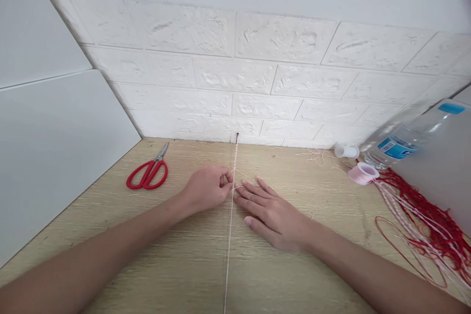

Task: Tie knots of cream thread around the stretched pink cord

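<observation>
A blue-capped bottle (pixel 399 146) is near the brick-patterned wall (pixel 272 78).

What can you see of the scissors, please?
The scissors have two red loop handles, plastic by the look, and short grey metal blades, nearly closed. They lie flat on the table, left of the left hand, tips pointing toward the wall and slightly right. No hand touches them.

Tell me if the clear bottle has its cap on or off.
On: a blue cap sits on top of the bottle.
</observation>
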Demonstrator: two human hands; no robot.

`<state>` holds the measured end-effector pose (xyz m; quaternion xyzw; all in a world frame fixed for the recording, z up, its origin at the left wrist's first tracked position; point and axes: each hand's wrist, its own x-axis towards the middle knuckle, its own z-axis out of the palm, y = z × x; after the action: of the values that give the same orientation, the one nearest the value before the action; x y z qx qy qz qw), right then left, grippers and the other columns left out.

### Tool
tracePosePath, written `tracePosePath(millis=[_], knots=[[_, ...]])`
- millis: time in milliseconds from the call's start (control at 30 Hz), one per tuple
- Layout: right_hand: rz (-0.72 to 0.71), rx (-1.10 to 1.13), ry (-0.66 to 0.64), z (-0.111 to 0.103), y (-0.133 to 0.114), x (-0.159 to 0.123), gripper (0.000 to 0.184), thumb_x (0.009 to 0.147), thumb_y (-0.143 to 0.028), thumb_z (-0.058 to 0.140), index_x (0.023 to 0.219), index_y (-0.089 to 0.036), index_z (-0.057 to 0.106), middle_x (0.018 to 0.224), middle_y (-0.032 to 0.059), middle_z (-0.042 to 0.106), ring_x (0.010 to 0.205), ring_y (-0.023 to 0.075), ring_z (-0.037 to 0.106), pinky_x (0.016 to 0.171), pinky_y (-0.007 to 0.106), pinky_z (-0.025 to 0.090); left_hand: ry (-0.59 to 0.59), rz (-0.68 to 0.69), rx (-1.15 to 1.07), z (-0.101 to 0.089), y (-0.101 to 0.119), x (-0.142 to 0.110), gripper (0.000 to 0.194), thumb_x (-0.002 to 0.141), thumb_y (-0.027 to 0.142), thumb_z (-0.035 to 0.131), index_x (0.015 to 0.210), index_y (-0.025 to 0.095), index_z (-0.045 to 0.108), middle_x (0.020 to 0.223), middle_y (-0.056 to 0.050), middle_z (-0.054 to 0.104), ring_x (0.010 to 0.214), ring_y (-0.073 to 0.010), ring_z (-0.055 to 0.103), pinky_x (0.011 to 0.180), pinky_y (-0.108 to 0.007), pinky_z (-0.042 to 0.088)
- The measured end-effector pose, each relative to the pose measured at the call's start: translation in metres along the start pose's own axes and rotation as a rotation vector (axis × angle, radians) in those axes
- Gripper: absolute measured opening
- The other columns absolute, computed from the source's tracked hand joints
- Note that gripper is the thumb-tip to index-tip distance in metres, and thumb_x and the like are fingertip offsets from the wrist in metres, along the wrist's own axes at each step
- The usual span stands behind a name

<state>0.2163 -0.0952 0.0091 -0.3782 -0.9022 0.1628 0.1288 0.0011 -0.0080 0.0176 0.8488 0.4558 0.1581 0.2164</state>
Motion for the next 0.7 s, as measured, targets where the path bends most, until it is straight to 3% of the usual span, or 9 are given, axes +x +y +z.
tracePosePath(millis=[233,400,700], knots=[[0.029,0.066,0.002,-0.002,-0.002,0.000,0.064,0.100,-0.043,0.039,0.154,-0.017,0.018,0.155,0.0130,0.031,0.147,0.0253,0.021,0.122,0.053,0.009,-0.052,-0.013,-0.015,-0.004,0.005,-0.002,0.009,0.077,0.024,0.058,0.084,0.023,0.064,0.063,0.005,0.064,0.057,-0.0133,0.056,0.052,-0.025,0.032],[0.042,0.122,0.013,-0.005,-0.003,0.001,0.058,0.099,-0.041,0.040,0.149,-0.017,0.025,0.151,0.0138,0.040,0.146,0.0245,0.023,0.122,0.054,0.008,-0.041,0.016,-0.016,-0.003,0.008,-0.003,0.010,0.079,0.030,0.059,0.084,0.022,0.064,0.068,0.002,0.066,0.059,-0.0143,0.057,0.052,-0.025,0.031],[0.047,0.082,0.003,-0.004,-0.003,0.002,0.062,0.100,-0.043,0.039,0.153,-0.018,0.018,0.153,0.0127,0.036,0.147,0.0238,0.020,0.122,0.052,0.009,-0.128,0.017,0.037,-0.005,0.011,-0.006,0.014,0.082,0.020,0.051,0.072,0.020,0.060,0.074,-0.001,0.065,0.061,-0.0149,0.054,0.052,-0.026,0.029]])
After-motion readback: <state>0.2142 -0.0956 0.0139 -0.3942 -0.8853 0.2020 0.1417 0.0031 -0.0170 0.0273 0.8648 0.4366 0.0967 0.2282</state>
